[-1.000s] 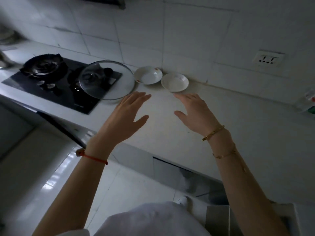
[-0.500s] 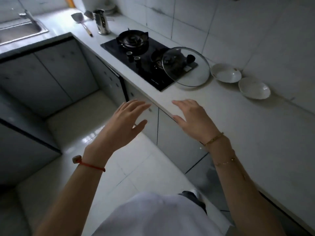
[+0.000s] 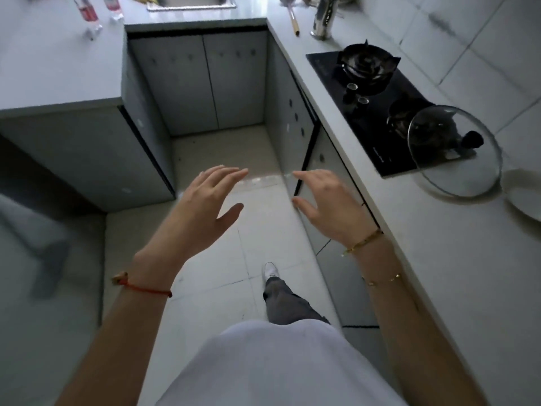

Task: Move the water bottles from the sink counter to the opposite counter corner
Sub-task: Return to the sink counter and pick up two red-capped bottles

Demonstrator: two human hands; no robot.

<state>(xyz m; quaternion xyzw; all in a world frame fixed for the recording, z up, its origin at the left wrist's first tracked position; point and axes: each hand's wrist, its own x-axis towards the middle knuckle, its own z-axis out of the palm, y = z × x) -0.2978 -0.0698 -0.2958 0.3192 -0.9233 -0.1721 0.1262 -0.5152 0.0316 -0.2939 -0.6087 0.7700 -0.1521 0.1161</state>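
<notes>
View has swung from the stove worktop; clear red-labelled water bottles (image 3: 92,16) now appear at the far-left worktop corner, both empty hands, left hand (image 3: 202,212) and right hand (image 3: 328,206), fingers spread, heading back.

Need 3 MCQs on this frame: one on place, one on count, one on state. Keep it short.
1. Where do the water bottles stand?
A. on the counter left of the sink
B. beside the hob
C. on the floor

2. How many water bottles show?
A. one
B. two
C. four

3. What state are the hands in?
A. both open, empty
B. left holds a bottle
C. right holds the lid

Answers:
1 A: they stand at top left, left of the sink.
2 B: two with red labels are visible.
3 A: left hand and right hand have spread fingers, with nothing in either grip.
</notes>
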